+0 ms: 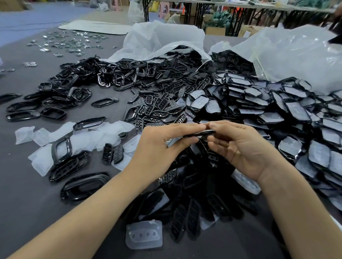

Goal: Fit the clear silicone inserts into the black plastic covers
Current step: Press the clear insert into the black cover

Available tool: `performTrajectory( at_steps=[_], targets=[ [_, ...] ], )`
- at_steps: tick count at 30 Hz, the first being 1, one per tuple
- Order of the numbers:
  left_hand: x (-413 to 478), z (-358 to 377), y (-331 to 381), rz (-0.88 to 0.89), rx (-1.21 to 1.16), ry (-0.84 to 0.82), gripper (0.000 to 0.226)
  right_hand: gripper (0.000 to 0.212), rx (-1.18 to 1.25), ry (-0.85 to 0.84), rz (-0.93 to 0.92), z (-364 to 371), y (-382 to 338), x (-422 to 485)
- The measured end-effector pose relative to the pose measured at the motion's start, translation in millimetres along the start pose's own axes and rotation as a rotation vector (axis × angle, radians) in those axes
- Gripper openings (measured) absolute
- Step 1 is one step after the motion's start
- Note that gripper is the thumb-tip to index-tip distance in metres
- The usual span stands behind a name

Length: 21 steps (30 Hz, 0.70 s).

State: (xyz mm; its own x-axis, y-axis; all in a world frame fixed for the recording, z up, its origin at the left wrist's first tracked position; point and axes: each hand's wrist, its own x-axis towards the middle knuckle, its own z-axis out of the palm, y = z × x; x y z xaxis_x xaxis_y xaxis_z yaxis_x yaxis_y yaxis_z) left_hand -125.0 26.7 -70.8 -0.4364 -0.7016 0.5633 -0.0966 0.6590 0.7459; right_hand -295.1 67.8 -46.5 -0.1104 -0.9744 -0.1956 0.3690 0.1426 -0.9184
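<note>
Both hands meet over the middle of the table around one black plastic cover [200,135], seen edge-on. My left hand [163,146] pinches its left end between fingers and thumb, and my right hand [241,148] grips its right end. Whether a clear insert sits inside it is hidden by my fingers. A loose clear silicone insert [144,235] with a row of round bumps lies near the table's front edge. More clear inserts [83,139] lie scattered at the left. A heap of empty black covers [192,198] lies beneath my hands.
A large pile of covers with inserts fitted [284,118] fills the right side. Black frames [70,89] and button plates [159,105] spill from white plastic bags [166,39] at the back. Small shiny metal pieces [68,42] lie far left on the grey table [22,191].
</note>
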Motion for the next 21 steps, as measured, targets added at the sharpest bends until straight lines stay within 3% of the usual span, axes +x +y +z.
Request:
performTrajectory(
  at_steps=[3, 8, 11, 21],
  targets=[
    [1.1, -2.3, -0.2, -0.059, -0.055, 0.029, 0.029, 0.018, -0.033, -0.046, -0.051, -0.5, -0.3, -1.1],
    [5.1, -4.5, 1.0, -0.360, -0.538, 0.048, 0.022, 0.011, -0.196, -0.082, -0.200, -0.1, -0.3, -3.3],
    [4.4, -4.6, 0.1, -0.478, -0.692, 0.012, 0.028, 0.012, -0.218, -0.067, -0.264, 0.3, 2.1, -1.0],
    [4.5, -4.3, 5.5, -0.651, -0.949, -0.018, 0.029, 0.013, -0.093, -0.138, -0.189, 0.4, 3.4, 1.1]
  ],
)
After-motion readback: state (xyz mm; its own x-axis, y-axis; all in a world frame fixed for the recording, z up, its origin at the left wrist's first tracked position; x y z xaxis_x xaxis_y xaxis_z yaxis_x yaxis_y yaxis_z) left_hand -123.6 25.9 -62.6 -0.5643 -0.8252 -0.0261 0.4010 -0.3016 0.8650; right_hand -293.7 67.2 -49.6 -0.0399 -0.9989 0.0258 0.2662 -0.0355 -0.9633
